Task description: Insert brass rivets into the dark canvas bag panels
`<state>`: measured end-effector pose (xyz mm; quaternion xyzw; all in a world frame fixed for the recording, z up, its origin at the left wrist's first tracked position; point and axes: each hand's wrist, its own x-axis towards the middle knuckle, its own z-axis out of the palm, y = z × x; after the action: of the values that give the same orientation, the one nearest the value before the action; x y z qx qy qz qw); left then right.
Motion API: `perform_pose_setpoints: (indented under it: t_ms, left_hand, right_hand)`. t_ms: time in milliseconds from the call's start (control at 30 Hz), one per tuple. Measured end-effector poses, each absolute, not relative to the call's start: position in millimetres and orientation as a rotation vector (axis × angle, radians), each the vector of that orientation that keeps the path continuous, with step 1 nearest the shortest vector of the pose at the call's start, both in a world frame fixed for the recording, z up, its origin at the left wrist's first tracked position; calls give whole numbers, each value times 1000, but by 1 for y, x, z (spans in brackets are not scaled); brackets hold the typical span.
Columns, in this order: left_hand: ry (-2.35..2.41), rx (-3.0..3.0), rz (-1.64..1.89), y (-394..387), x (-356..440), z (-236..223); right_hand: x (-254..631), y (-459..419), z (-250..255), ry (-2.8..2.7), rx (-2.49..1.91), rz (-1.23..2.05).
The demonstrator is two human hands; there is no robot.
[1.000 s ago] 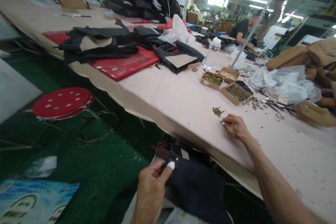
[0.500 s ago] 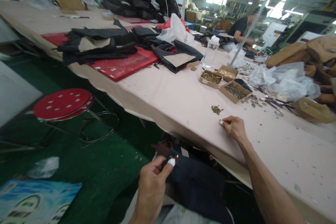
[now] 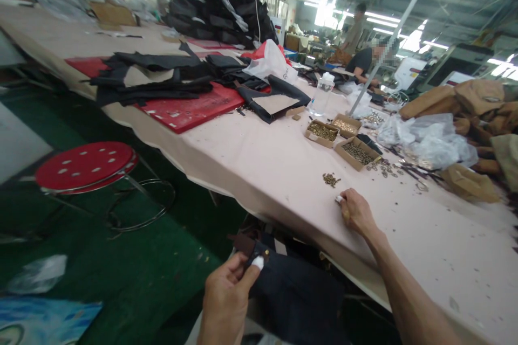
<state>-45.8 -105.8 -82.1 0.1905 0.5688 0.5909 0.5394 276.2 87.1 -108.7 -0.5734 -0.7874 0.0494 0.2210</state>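
My left hand (image 3: 230,291) pinches the edge of a dark navy fabric piece (image 3: 299,296) over my lap, its white-wrapped thumb on top. At that edge a brown strip (image 3: 244,245) sticks out, and a small brass-coloured stud (image 3: 266,252) shows beside my thumb. Over the table my right hand (image 3: 356,211) is closed, with its fingertips together and a white wrap on one of them. Whatever it may hold is hidden. Just beyond those fingertips lies a small heap of brass-coloured metal pieces (image 3: 331,179), apart from the hand.
Three small cardboard boxes (image 3: 356,153) of metal parts stand behind the heap, near a clear bottle (image 3: 322,94). A slanted pole (image 3: 374,70) rises there. Black fabric pieces (image 3: 151,75) lie on a red board (image 3: 194,110). A red stool (image 3: 87,164) stands left; two people are farther back.
The whole view has tilted slightly, so the table sits lower. Both hands keep nearly the same places and grips. In the background, a standing person has shifted left.
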Motion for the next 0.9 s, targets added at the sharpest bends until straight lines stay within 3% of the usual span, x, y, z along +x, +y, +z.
perform_pose_setpoints:
  t_ms: [367,900]
  left_hand:
    - [1259,261,1373,-131,-39,-74]
    - [1437,545,1298,-127,-47,-66]
  right_hand:
    - [153,-51,-76,-2192,-892,854]
    - [108,-60,-67,-2212,-723,751]
